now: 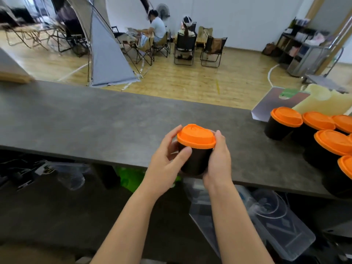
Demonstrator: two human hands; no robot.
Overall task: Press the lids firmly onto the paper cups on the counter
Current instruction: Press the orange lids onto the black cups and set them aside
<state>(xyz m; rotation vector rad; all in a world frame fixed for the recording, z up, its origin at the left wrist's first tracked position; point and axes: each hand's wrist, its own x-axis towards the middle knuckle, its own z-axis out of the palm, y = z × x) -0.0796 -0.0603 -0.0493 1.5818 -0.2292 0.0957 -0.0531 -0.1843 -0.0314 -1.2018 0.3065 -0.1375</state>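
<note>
Even, bright indoor light with soft shadows; the desk (pixel 95 119) is matte, without glare. Wide-angle lens bends straight edges near the borders. Upper left of the frame is smeared with blur.

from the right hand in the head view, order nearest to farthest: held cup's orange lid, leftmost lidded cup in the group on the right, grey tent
1. Orange lid, touching the right hand's fingertips.
2. Leftmost lidded cup, right along the counter.
3. Grey tent, on the floor beyond the counter, far left.
</note>
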